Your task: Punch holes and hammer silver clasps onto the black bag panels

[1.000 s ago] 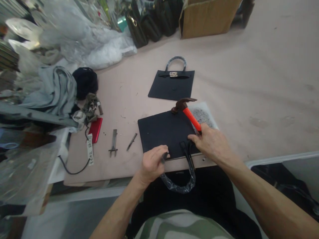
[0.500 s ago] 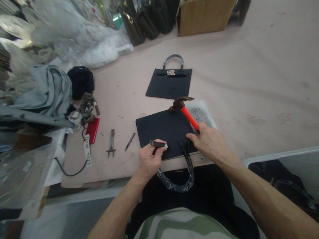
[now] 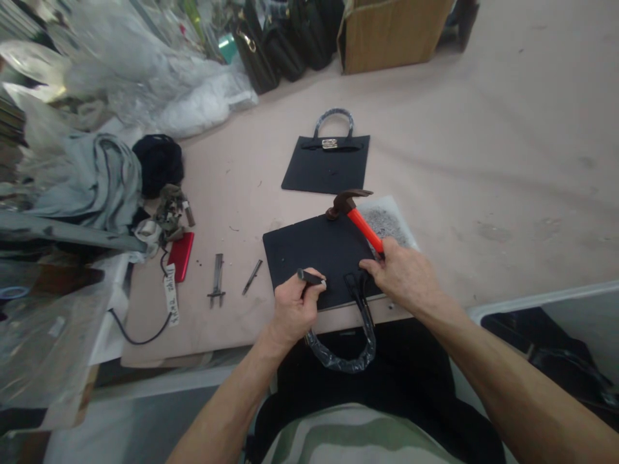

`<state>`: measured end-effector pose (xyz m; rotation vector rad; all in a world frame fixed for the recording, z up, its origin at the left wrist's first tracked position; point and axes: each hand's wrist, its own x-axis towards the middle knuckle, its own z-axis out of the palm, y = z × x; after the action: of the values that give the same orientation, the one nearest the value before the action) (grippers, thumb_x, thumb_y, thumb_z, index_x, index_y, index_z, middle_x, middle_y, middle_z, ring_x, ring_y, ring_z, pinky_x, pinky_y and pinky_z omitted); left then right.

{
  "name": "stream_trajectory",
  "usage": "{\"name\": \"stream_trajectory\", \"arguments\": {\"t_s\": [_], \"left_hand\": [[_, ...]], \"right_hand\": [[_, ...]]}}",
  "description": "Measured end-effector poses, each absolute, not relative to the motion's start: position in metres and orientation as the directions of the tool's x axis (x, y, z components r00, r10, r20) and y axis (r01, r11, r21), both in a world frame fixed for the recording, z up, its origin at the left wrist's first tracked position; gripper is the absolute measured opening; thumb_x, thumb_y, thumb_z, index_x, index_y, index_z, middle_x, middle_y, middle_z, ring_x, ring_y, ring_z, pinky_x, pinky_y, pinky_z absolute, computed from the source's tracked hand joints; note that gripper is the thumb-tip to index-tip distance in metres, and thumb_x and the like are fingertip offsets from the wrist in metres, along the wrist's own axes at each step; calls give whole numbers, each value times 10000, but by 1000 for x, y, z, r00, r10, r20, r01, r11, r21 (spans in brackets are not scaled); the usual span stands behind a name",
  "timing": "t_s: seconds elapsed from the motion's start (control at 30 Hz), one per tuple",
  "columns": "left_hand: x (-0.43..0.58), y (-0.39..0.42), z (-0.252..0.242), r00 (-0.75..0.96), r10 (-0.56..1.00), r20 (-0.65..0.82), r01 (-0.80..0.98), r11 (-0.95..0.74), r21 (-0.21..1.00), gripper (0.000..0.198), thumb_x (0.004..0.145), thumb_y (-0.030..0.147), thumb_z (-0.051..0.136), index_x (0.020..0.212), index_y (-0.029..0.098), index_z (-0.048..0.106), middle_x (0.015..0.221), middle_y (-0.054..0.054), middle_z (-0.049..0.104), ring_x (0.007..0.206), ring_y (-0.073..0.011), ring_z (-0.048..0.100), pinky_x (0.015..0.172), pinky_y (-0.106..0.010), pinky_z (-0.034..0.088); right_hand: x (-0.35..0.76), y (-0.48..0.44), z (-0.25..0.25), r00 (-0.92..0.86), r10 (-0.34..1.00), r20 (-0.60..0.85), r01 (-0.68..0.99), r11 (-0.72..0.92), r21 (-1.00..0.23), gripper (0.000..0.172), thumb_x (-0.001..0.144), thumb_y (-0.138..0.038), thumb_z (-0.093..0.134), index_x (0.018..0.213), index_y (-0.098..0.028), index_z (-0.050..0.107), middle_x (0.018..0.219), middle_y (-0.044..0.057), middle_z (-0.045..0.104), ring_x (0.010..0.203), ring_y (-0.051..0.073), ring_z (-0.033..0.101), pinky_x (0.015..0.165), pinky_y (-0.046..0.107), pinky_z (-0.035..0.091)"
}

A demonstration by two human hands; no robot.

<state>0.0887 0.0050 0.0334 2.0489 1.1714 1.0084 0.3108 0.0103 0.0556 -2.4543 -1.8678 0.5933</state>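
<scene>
A black bag panel (image 3: 309,241) lies at the table's front edge, its plastic-wrapped handle (image 3: 345,362) hanging over toward my lap. My left hand (image 3: 296,306) pinches a short dark metal punch (image 3: 310,277) just over the panel near its front edge; whether the tip touches is unclear. In my right hand (image 3: 403,270) is a claw hammer (image 3: 363,227) with an orange grip, its head above the far side of the panel. Under the panel's right side shows a pale, speckled slab (image 3: 389,219). A second black bag panel (image 3: 326,171) with a gold clasp lies farther back.
Left of the panel lie a slim metal rod (image 3: 252,277), a pronged steel tool (image 3: 217,280) and a red phone-like object (image 3: 180,256). Cloth and plastic bags (image 3: 207,96) crowd the left. Black bags (image 3: 285,45) and a cardboard box (image 3: 391,35) stand behind.
My left hand has tilted the punch so its top end points more toward me. The hammer stays nearly where it was, and the whole view has shifted slightly.
</scene>
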Motion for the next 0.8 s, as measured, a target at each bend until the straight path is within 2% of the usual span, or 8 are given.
{"name": "stream_trajectory", "arguments": {"t_s": [0.2, 0.3, 0.4, 0.47, 0.57, 0.67, 0.8], "left_hand": [[95, 2, 32, 340, 875, 344, 507, -479, 717, 105, 931, 174, 558, 969, 181, 656, 892, -42, 720, 808, -158, 698, 764, -246, 562], [94, 2, 29, 356, 864, 357, 500, -499, 708, 109, 926, 168, 560, 978, 183, 655, 890, -35, 719, 802, -153, 698, 768, -239, 560], [95, 2, 26, 345, 866, 362, 491, -496, 717, 105, 922, 168, 564, 975, 186, 653, 872, -30, 715, 791, -152, 697, 762, -237, 556], [96, 1, 26, 325, 870, 370, 492, -490, 720, 96, 921, 176, 564, 967, 187, 648, 862, -31, 714, 783, -156, 698, 756, -242, 556], [98, 0, 25, 319, 867, 383, 490, -496, 717, 95, 919, 184, 559, 963, 189, 644, 860, -36, 718, 780, -164, 701, 745, -250, 556], [97, 1, 26, 346, 858, 379, 476, -508, 717, 100, 920, 177, 549, 957, 189, 640, 854, -38, 714, 786, -167, 702, 736, -247, 554], [94, 3, 26, 368, 848, 381, 452, -521, 724, 105, 906, 142, 550, 944, 192, 634, 857, -38, 707, 792, -171, 699, 742, -254, 554]], "right_hand": [[310, 9, 55, 225, 933, -282, 926, -295, -238, 392, 939, -518, 574, 1097, -160, 570, 863, 135, 716, 812, 293, 689, 617, 327, 357], [316, 10, 53, 207, 942, -265, 917, -281, -282, 362, 929, -504, 573, 1060, -166, 586, 869, 123, 707, 801, 272, 669, 623, 320, 360], [325, 11, 55, 147, 955, -258, 864, -251, -436, 287, 960, -451, 476, 863, -199, 573, 782, 79, 662, 732, 223, 617, 613, 309, 362], [330, 8, 64, 100, 961, -256, 788, -234, -570, 331, 978, -411, 383, 734, -222, 504, 670, 44, 593, 648, 193, 563, 580, 301, 356], [335, -4, 91, 86, 980, -181, 705, -188, -684, 352, 974, -433, 343, 691, -243, 430, 570, 6, 501, 551, 168, 484, 533, 295, 334], [336, -21, 127, 63, 998, -28, 726, -65, -684, 353, 958, -487, 355, 708, -247, 420, 547, -11, 468, 507, 152, 439, 523, 293, 308], [336, -41, 157, -35, 997, 73, 804, 71, -590, 367, 941, -509, 367, 680, -252, 393, 507, -20, 411, 464, 142, 379, 508, 298, 258]]}}
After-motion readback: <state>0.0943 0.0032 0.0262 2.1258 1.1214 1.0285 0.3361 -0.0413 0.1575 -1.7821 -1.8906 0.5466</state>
